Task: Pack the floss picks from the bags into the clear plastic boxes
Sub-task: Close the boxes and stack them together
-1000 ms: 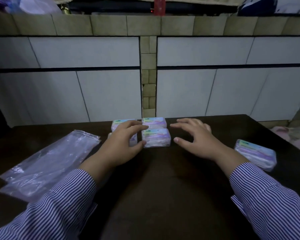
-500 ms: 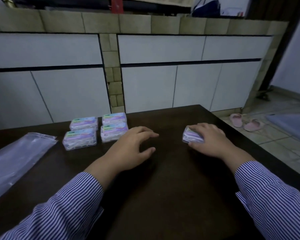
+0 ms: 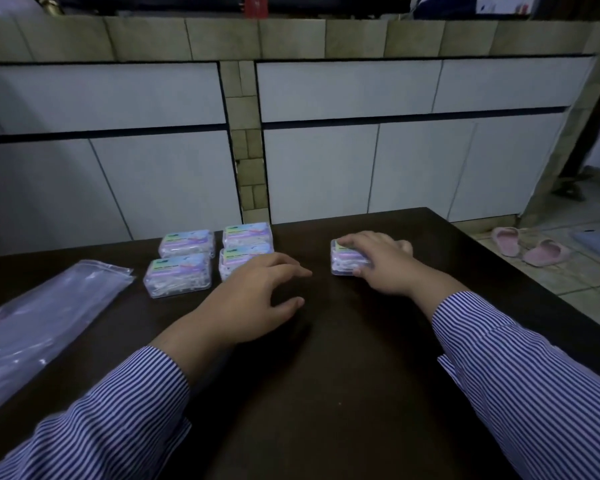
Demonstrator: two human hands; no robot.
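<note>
Several clear plastic boxes filled with floss picks stand in a block on the dark table (image 3: 326, 393): back left box (image 3: 187, 242), front left box (image 3: 177, 278), back right box (image 3: 247, 234), and a front right box (image 3: 238, 259) partly behind my left hand. My left hand (image 3: 257, 299) hovers just right of the block, fingers loosely spread, holding nothing. My right hand (image 3: 381, 265) grips a fifth filled box (image 3: 343, 263) from above on the table, apart from the block to the right.
Empty clear plastic bags (image 3: 39, 327) lie at the table's left edge. A tiled counter with white panels (image 3: 361, 161) stands behind the table. Pink slippers (image 3: 530, 245) lie on the floor beyond the table's right edge.
My right hand left the block, reached right and took hold of the lone box, then slid it leftward toward the block. My left hand drew away from the block.
</note>
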